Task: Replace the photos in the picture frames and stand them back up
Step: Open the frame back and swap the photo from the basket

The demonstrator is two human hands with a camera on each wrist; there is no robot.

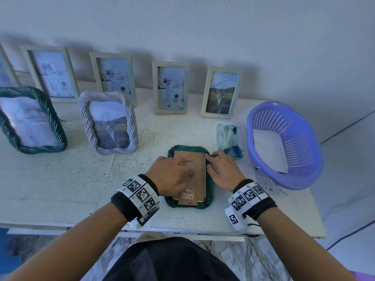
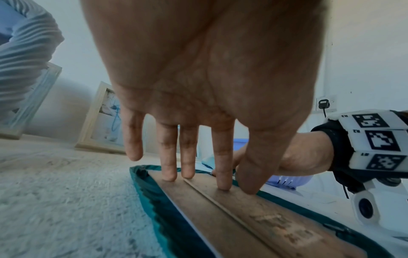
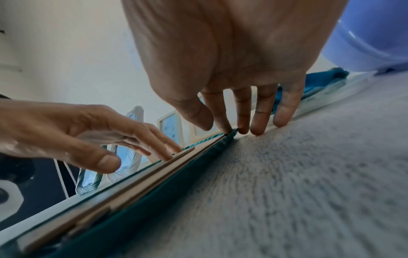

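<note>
Soft, cool bluish daylight; faint shadows on wall (image 1: 203, 27) behind frames. Strong wide-angle bending at edges. Wrist views blurred up close.

Wall (image 1: 223, 27): plain, pale, unmarked, running behind the far edge of the table.
Table (image 1: 60, 179): white top with a rough, speckled surface; near edge ends in a thin pale lip.
Floor (image 1: 233, 258): marbled grey-white, veined, showing below the near table edge.
Right side: pale surface (image 1: 349, 159) crossed by 2 dark thin lines.
Socket (image 2: 326, 103): white wall plate with a dark plug and cable, far right in the left wrist view.
Light: soft, bluish, even; faint shadows on the wall at far left.
</note>
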